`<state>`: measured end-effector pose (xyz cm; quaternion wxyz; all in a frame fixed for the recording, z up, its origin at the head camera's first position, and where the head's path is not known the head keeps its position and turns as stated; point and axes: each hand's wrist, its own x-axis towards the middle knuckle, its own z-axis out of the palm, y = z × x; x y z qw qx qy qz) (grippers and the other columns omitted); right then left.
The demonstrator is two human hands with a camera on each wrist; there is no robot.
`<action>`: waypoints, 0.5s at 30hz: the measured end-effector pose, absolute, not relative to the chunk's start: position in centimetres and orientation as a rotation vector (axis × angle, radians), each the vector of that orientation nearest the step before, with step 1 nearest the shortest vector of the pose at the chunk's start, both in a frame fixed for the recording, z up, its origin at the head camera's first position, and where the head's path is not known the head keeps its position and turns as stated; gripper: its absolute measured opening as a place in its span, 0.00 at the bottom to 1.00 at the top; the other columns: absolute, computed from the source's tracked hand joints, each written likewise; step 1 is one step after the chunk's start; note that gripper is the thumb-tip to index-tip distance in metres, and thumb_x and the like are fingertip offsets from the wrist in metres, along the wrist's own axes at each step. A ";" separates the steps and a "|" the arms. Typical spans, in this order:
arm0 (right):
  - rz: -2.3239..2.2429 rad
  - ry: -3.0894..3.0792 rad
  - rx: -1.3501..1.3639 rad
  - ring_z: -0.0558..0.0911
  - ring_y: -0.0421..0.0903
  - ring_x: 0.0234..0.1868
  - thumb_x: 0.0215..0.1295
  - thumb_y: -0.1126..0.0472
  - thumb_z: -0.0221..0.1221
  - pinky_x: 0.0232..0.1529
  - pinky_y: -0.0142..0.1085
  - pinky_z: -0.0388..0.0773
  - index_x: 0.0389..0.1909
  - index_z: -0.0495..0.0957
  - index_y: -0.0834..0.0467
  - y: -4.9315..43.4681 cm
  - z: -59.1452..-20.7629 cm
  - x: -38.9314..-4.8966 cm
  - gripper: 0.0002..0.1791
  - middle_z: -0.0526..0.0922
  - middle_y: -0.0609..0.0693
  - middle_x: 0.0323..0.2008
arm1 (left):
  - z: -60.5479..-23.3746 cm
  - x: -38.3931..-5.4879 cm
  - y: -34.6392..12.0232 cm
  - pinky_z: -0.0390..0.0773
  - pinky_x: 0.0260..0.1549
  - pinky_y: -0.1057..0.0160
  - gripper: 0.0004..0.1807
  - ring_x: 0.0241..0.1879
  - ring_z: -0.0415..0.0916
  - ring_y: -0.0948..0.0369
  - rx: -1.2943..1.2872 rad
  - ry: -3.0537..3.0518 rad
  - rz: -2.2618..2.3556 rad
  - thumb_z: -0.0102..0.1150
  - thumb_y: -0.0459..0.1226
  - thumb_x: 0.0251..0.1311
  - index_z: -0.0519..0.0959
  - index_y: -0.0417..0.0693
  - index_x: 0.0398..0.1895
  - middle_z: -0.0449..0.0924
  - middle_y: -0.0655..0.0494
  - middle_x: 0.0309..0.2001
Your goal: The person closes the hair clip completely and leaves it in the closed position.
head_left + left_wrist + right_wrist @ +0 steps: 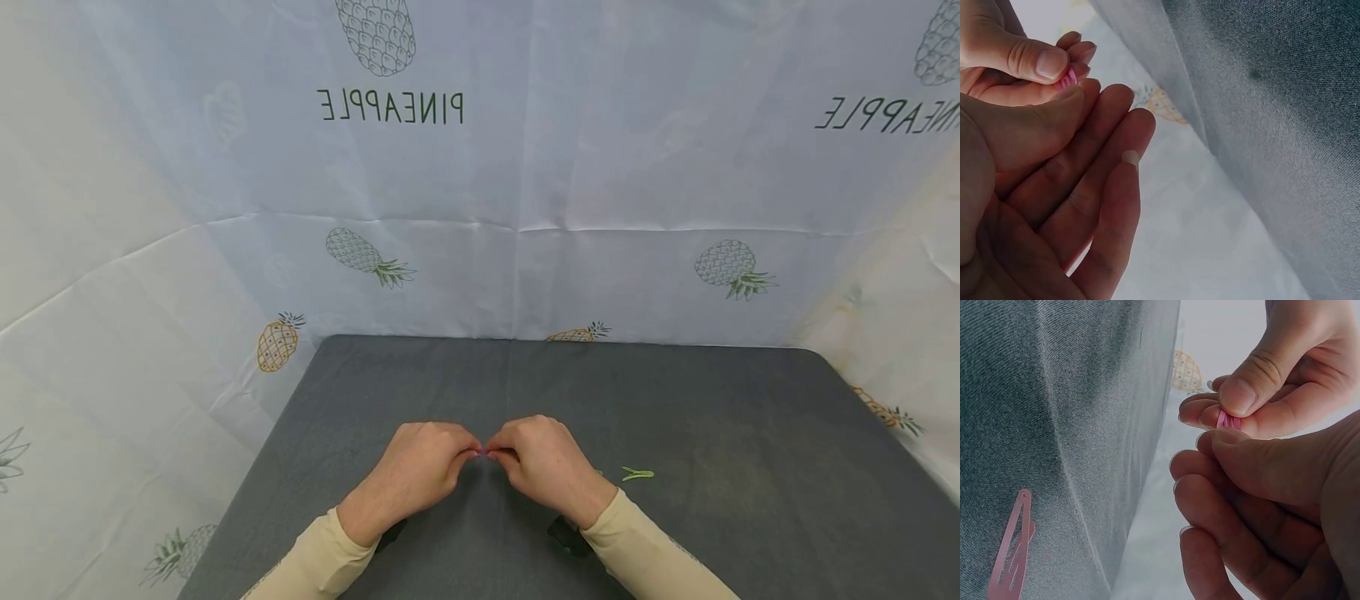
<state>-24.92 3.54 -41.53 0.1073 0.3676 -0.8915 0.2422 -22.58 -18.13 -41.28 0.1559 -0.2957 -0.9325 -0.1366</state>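
Observation:
In the head view, my left hand (422,468) and right hand (546,465) meet fingertip to fingertip over the grey table. Between them is a small pink hair clip (1229,420), pinched at one end by the left thumb and index finger and at the other by the right. The fingertips cover most of it; only a short slotted pink stretch shows in both wrist views. The other fingers of both hands are loosely bent. A yellow-green snap hair clip (637,474) lies on the table to the right of my right hand. In the right wrist view a pinkish snap clip (1011,550) lies on the cloth.
A dark grey cloth covers the table (720,433). Behind and beside it hangs a white curtain (480,275) printed with pineapples. Dark wrist gear (570,535) shows beneath the right sleeve.

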 end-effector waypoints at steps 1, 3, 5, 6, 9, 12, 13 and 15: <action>0.714 -2.624 1.084 0.86 0.35 0.30 0.65 0.64 0.75 0.33 0.30 0.83 0.38 0.94 0.51 3.5 -41.5 -24.9 0.05 0.92 0.43 0.32 | -41.3 -22.6 -18.1 0.80 0.28 0.67 0.02 0.27 0.81 0.70 -0.847 -2.667 -0.390 0.73 0.40 0.68 0.93 0.59 0.38 0.90 0.66 0.33; 0.714 -2.625 1.086 0.86 0.35 0.30 0.65 0.64 0.75 0.33 0.30 0.83 0.38 0.94 0.51 3.5 -41.5 -24.9 0.05 0.92 0.43 0.32 | -41.3 -22.6 -18.2 0.80 0.27 0.67 0.02 0.26 0.81 0.71 -0.845 -2.661 -0.388 0.74 0.41 0.68 0.93 0.60 0.37 0.90 0.66 0.32; 0.717 -2.624 1.090 0.86 0.35 0.30 0.65 0.64 0.75 0.33 0.30 0.82 0.38 0.94 0.51 3.5 -41.5 -25.0 0.05 0.92 0.43 0.32 | -41.3 -22.6 -18.2 0.79 0.27 0.68 0.02 0.26 0.80 0.71 -0.846 -2.658 -0.393 0.74 0.40 0.67 0.93 0.60 0.37 0.90 0.67 0.32; 0.718 -2.623 1.091 0.86 0.35 0.30 0.65 0.64 0.75 0.33 0.29 0.82 0.38 0.94 0.51 3.5 -41.5 -25.0 0.05 0.92 0.43 0.32 | -41.3 -22.6 -18.2 0.79 0.27 0.68 0.02 0.25 0.80 0.71 -0.848 -2.657 -0.396 0.74 0.40 0.67 0.93 0.60 0.37 0.90 0.67 0.32; 0.718 -2.618 1.098 0.86 0.35 0.30 0.65 0.64 0.75 0.33 0.29 0.82 0.38 0.94 0.51 3.5 -41.6 -25.0 0.05 0.92 0.43 0.32 | -41.2 -22.6 -18.2 0.79 0.27 0.68 0.02 0.25 0.80 0.71 -0.853 -2.656 -0.407 0.74 0.40 0.67 0.93 0.59 0.37 0.90 0.66 0.32; 0.713 -2.612 1.105 0.87 0.36 0.30 0.65 0.65 0.75 0.34 0.30 0.83 0.38 0.94 0.51 3.6 -41.6 -25.0 0.05 0.92 0.43 0.32 | -41.2 -22.6 -18.3 0.80 0.27 0.67 0.02 0.26 0.81 0.71 -0.860 -2.655 -0.412 0.75 0.40 0.66 0.93 0.58 0.37 0.91 0.66 0.32; 0.710 -2.610 1.108 0.87 0.36 0.30 0.65 0.65 0.75 0.34 0.30 0.83 0.38 0.94 0.51 3.6 -41.6 -25.0 0.05 0.92 0.43 0.32 | -41.2 -22.6 -18.3 0.80 0.27 0.67 0.02 0.26 0.81 0.71 -0.863 -2.655 -0.413 0.75 0.40 0.66 0.93 0.58 0.37 0.91 0.66 0.32; 0.708 -2.608 1.111 0.87 0.36 0.30 0.65 0.65 0.74 0.34 0.30 0.83 0.38 0.94 0.51 3.6 -41.6 -25.0 0.05 0.92 0.43 0.32 | -41.1 -22.6 -18.3 0.80 0.27 0.68 0.02 0.26 0.81 0.71 -0.868 -2.653 -0.415 0.75 0.40 0.66 0.93 0.58 0.38 0.91 0.66 0.33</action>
